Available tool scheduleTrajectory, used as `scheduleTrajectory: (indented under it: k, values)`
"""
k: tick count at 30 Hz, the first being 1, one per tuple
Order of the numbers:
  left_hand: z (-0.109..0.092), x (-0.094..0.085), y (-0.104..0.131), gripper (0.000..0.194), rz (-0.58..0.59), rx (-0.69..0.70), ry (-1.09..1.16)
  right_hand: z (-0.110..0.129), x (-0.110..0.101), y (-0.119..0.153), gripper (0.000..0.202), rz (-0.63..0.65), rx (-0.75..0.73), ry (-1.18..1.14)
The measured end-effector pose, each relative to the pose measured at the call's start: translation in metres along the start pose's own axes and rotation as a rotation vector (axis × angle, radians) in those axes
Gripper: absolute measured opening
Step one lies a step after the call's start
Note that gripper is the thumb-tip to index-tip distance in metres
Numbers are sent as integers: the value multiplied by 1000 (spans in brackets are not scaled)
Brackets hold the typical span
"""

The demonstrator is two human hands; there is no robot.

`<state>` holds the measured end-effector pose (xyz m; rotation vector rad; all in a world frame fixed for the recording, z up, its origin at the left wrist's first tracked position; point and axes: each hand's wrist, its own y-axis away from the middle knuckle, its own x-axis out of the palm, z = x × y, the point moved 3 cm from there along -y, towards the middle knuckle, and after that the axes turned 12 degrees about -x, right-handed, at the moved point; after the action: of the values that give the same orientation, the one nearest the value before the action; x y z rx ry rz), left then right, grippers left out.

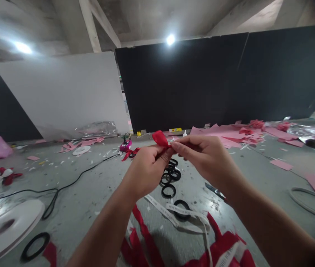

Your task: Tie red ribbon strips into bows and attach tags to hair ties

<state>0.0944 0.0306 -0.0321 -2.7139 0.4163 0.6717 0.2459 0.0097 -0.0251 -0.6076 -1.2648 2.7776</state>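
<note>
A looped piece of red ribbon (160, 138) stands up between my two hands at the middle of the view. My left hand (148, 167) pinches its base between thumb and fingers. From the other side, the thumb and forefinger of my right hand (204, 152) close on the ribbon's gathered part, close to my left fingertips. Below the hands, several black rings (169, 191) lie on the grey floor. A white printed ribbon (178, 210) crosses another black ring, and red ribbon strips (147, 237) lie nearest me.
A white disc (29, 222) and a black ring (35, 246) lie at the lower left, near a black cable (82, 173). Pink paper (215, 131) is scattered along the black panel (202, 81). A blade-like tool (214, 190) rests beside my right forearm.
</note>
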Motion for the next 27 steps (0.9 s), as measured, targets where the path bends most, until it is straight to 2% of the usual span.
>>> scheduleTrajectory:
  k: [2,5,7,10,15,21,24,27]
  values:
    - [0,3,1,30,-27,59,-113,-1,2,0,25,79,1,-13]
    - [2,8,3,27,28,70,-202,-2,5,2,27,183,-17,8]
    - [2,11,4,29,72,68,-207,-2,4,3,31,169,-28,83]
    - [0,13,6,27,84,85,-163,-2,-2,2,37,76,-37,197]
    - [-8,15,11,28,-34,74,-130,4,-6,0,42,30,-69,241]
    - [-10,13,10,30,-131,113,-52,5,-10,-1,48,34,37,38]
    - [-9,10,8,30,-164,99,-40,5,-12,-1,48,85,60,-32]
    - [-9,9,8,31,-173,106,-16,5,-10,0,39,175,80,-42]
